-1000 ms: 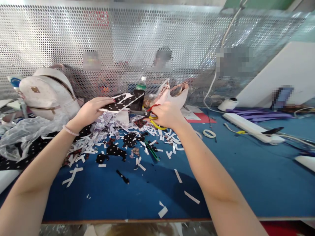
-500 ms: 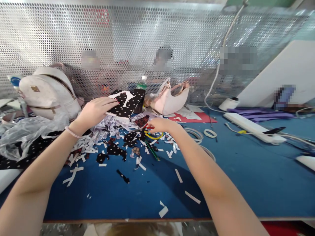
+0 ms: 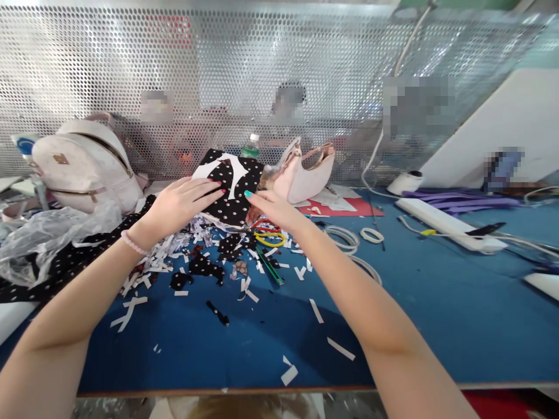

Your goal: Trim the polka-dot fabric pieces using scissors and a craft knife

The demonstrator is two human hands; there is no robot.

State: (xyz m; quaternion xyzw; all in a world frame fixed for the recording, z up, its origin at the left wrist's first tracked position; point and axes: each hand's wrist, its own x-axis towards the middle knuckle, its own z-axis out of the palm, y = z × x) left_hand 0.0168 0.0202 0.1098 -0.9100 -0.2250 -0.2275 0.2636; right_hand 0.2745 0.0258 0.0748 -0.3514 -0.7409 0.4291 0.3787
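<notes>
A black polka-dot fabric piece (image 3: 242, 210) with a white curved shape (image 3: 238, 174) on it is tilted up over the scraps in the middle. My left hand (image 3: 183, 205) is closed on its left side, fingers stretched over the top; the thumb is partly hidden. At the right edge, my right hand (image 3: 277, 208) pinches the fabric, its thumb on top and a fingertip showing below. Scissors (image 3: 271, 238) with red and yellow handles lie just under my right hand, beside a green pencil-like stick (image 3: 271, 266).
White strips (image 3: 174, 256) and dotted scraps (image 3: 207, 269) litter the blue table (image 3: 305, 361). Behind stand a white backpack (image 3: 82, 160), a bottle (image 3: 250, 148) and a pale handbag (image 3: 308, 174). A power strip (image 3: 449, 227) and cord rings (image 3: 345, 238) lie to the right.
My right hand has left the scissors, moved up and taken the fabric's right edge. The fabric has turned more toward me, and my left hand has shifted slightly right.
</notes>
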